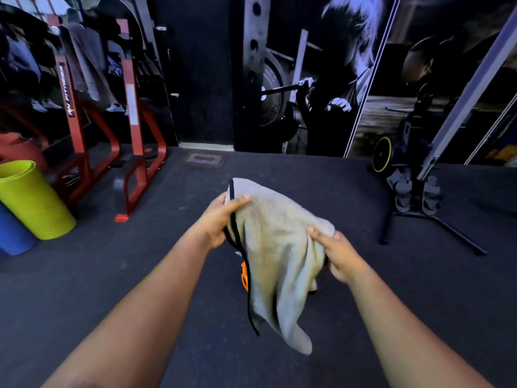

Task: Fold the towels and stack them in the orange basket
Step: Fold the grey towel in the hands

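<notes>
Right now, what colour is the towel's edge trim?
Black trim on a pale grey towel; head view.

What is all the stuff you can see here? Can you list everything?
towel: one, grey with black edge, held up over the floor
orange thing: one, mostly hidden behind the towel, cannot tell what
green mat: one, rolled, far left
blue mat: one, rolled, beside the green mat
red rack: one, back left
stand: one, black, right, holding grey weights
floor: dark grey
wall poster: one, dark, behind
left hand: grips the towel's edge
right hand: pinches the towel's other side
</notes>
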### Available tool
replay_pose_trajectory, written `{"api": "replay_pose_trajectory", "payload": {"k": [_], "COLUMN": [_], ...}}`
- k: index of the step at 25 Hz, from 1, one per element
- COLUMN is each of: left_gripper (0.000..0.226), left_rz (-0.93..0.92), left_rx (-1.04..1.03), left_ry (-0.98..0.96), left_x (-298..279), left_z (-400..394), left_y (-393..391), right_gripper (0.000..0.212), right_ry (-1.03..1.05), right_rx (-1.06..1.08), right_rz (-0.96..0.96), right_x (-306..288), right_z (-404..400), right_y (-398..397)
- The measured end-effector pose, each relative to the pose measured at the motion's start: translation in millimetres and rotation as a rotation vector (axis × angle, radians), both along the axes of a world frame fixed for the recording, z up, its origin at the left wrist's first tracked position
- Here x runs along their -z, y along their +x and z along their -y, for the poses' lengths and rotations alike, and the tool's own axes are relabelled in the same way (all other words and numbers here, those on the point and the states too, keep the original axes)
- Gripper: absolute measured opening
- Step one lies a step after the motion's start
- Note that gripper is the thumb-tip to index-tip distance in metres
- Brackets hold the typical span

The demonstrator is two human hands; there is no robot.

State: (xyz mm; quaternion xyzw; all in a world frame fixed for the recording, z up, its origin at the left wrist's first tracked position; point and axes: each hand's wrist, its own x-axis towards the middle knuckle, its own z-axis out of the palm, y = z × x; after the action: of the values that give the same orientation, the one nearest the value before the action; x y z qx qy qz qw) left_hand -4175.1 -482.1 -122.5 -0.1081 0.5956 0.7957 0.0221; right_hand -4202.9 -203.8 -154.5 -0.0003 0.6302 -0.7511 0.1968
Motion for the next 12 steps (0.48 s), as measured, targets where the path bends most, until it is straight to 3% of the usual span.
{"api": "replay_pose_trajectory", "payload": {"k": [2,4,7,8,9,10,12], "left_gripper": [0.024,0.024,0.047,0.046,0.042,0.037,0.026], "left_rz": [0.159,0.248,0.133,0.05,0.008,0.031,0.159], "left_rx": [0.052,-0.034,-0.178,-0.138,-0.069,0.022,0.021], "left_ry": [-0.309,-0.372,0.029,0.069,-0.08,-0.379,-0.894], "left_x": [22.3,32.2,18.2,14.0,14.2,19.8,37.0], "left_z": [-5.9,-1.4,13.8,15.9,17.5,18.6,23.1], "left_y": [11.3,8.0,-10.5,-11.8,-10.9,-10.4,-10.1], "right_gripper": [0.029,0.024,0.024,0.029,0.03,0.028,0.022], "right_ry": [0.013,0.053,-0.102,-0.029,0.134,0.287,0.35], "right_rx": [0.1,0.1,0.006,-0.063,-0.14,-0.171,-0.044], "right_rz": [-0.041,-0.043,-0.011,-0.026,-0.057,-0.098,-0.138], "right_x": [-14.0,-27.8,-23.2,-18.9,-13.6,-8.2,-2.3], "right_z": [3.1,1.1,-11.5,-13.7,-14.2,-15.0,-15.7], "right_y": [-16.6,-29.0,-29.6,-25.6,-22.3,-19.8,-20.3]}}
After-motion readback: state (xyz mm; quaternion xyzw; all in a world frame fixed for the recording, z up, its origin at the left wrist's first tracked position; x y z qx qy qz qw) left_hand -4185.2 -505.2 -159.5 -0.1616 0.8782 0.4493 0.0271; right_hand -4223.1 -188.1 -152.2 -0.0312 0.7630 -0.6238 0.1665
